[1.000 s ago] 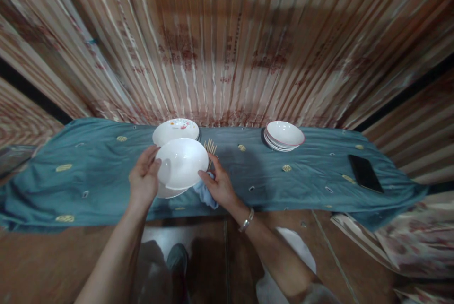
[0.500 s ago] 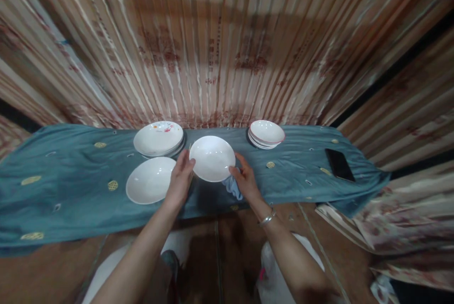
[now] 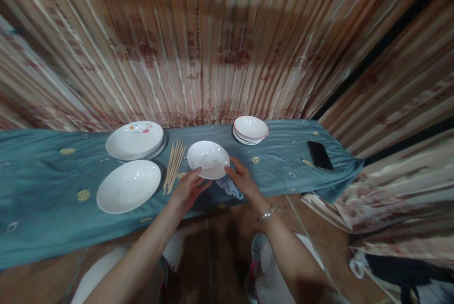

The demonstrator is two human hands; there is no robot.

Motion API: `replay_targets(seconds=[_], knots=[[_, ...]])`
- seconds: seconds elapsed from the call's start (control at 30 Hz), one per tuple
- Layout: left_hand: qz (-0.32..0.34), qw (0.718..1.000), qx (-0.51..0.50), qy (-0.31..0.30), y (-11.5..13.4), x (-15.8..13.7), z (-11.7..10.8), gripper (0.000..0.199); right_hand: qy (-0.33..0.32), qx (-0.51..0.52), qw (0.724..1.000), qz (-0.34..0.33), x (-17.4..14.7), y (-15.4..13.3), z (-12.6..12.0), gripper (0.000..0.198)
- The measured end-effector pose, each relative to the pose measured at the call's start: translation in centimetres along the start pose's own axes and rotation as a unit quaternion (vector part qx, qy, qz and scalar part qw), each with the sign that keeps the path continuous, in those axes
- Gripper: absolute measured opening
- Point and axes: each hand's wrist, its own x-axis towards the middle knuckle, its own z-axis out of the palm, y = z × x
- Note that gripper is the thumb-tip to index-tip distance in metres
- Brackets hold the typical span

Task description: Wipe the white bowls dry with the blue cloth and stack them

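Observation:
Between my two hands is a plain white bowl [image 3: 208, 158], its inside facing up. My left hand [image 3: 187, 186] grips the bowl's near left rim with the thumb over the edge. On the right rim, my right hand [image 3: 242, 178] holds it between thumb and fingers. A crumpled light blue cloth [image 3: 230, 187] lies just under and beside the right hand. Left of the bowl is a bundle of wooden chopsticks [image 3: 173, 167] on the cloth-covered table [image 3: 276, 176].
A stack of flower-patterned plates [image 3: 135, 141] stands at the back left, with a large white dish [image 3: 128, 186] in front of it. Several red-rimmed bowls [image 3: 251, 129] are stacked at the back right. A black phone [image 3: 320, 155] lies near the right end. A pleated curtain [image 3: 209, 58] hangs behind.
My left hand has shifted from the bowl's left side to its near edge, and the chopsticks now show fully. The bowl tilts a little more. The view has turned slightly right.

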Motion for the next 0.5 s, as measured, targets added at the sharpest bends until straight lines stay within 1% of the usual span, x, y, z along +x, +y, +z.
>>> replay_targets(seconds=[0.03, 0.07, 0.13, 0.2, 0.27, 0.3, 0.33, 0.4, 0.47, 0.5], knots=[[-0.001, 1.000, 0.003, 0.010, -0.1, 0.1, -0.1, 0.029, -0.009, -0.064, 0.998, 0.000, 0.1, -0.1, -0.7, 0.042], [0.001, 1.000, 0.010, 0.018, -0.2, 0.2, -0.2, 0.028, 0.005, -0.120, 0.993, -0.002, 0.2, -0.2, -1.5, 0.039], [0.013, 0.999, 0.035, 0.019, -0.5, 0.3, -0.4, 0.030, 0.061, -0.188, 0.980, 0.000, 0.3, -0.5, -2.7, 0.041], [0.026, 0.997, 0.068, 0.004, -0.8, 0.3, -0.5, 0.035, 0.111, -0.210, 0.971, -0.015, 0.3, -0.9, -3.3, 0.045], [0.032, 0.995, 0.091, -0.007, -1.0, 0.3, -0.5, 0.041, 0.137, -0.207, 0.967, -0.061, 0.1, -1.2, -3.1, 0.049], [0.034, 0.995, 0.097, -0.007, -1.1, 0.3, -0.6, 0.042, 0.138, -0.202, 0.965, -0.093, 0.0, -1.3, -2.8, 0.050], [0.035, 0.994, 0.100, -0.004, -1.2, 0.3, -0.6, 0.044, 0.127, -0.196, 0.964, -0.125, -0.1, -1.4, -2.3, 0.052], [0.036, 0.994, 0.100, -0.002, -1.3, 0.3, -0.6, 0.047, 0.066, -0.186, 0.964, -0.176, -0.4, -1.4, -1.2, 0.055], [0.035, 0.994, 0.101, -0.004, -1.4, 0.4, -0.6, 0.049, -0.014, -0.177, 0.964, -0.198, -0.5, -1.2, -0.3, 0.058], [0.033, 0.994, 0.104, -0.005, -1.4, 0.4, -0.6, 0.050, -0.040, -0.175, 0.964, -0.199, -0.5, -1.0, -0.1, 0.057]])
